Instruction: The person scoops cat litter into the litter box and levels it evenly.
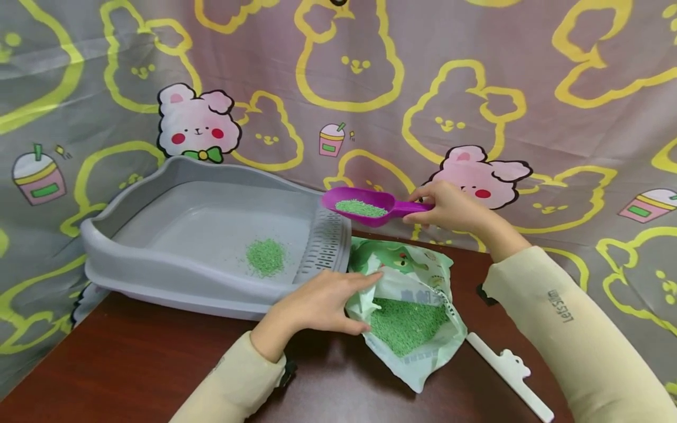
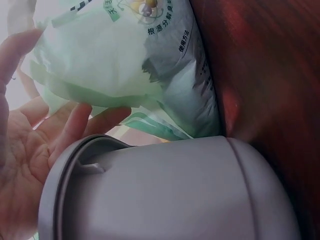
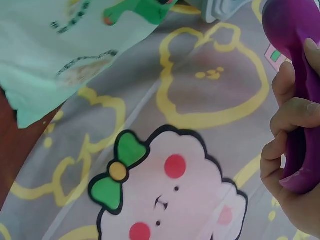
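Note:
My right hand (image 1: 449,205) grips the handle of a purple scoop (image 1: 375,221), which holds green litter pellets (image 1: 361,208). The scoop is held in the air over the right end of a grey litter box (image 1: 180,279). Its handle also shows between the curled fingers in the right wrist view. My left hand (image 1: 322,302) rests against the left side of an opened litter bag (image 1: 391,255), with fingers spread and lightly bent in the left wrist view. Green pellets (image 1: 409,326) show in the bag's mouth. A small green pile (image 1: 265,257) lies on the litter box floor.
A white sealing clip (image 1: 510,376) lies on the brown table (image 1: 158,358), right of the bag. The box has a slotted strip (image 1: 319,244) at its right end. Behind everything hangs a curtain (image 1: 354,64) with cartoon rabbits.

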The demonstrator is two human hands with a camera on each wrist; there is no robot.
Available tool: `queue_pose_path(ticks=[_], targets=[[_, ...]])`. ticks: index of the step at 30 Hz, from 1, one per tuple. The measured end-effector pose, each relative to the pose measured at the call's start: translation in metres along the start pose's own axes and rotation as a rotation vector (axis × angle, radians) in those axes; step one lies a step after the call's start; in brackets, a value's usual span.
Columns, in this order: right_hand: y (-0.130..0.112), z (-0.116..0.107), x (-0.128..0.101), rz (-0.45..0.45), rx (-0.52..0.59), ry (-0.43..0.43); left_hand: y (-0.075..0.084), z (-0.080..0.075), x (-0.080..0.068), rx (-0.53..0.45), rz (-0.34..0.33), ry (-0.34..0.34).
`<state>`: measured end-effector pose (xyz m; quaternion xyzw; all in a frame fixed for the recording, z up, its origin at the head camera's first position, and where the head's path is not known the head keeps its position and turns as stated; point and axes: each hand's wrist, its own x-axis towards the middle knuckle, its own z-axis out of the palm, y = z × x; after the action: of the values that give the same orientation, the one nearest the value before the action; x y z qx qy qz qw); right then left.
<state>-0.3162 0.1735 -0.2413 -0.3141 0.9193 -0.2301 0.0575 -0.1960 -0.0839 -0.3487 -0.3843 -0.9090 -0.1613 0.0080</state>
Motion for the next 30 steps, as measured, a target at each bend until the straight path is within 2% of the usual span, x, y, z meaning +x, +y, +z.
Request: queue_pose_path(ticks=[9,13,23,30], targets=[[-0.014,0.010,0.029,-0.081,-0.015,-0.028,-0.001,0.004,0.001,0.003,0.008,0.005],[-0.020,0.015,0.040,-0.085,-0.040,-0.031,0.000,0.004,0.001,0.005,0.011,0.006],[-0.040,0.016,0.064,-0.134,-0.152,-0.073,0.002,0.003,0.003,0.011,0.026,0.007],[-0.053,0.022,0.073,-0.112,-0.208,-0.114,0.000,0.002,0.002,-0.003,0.021,0.005]])
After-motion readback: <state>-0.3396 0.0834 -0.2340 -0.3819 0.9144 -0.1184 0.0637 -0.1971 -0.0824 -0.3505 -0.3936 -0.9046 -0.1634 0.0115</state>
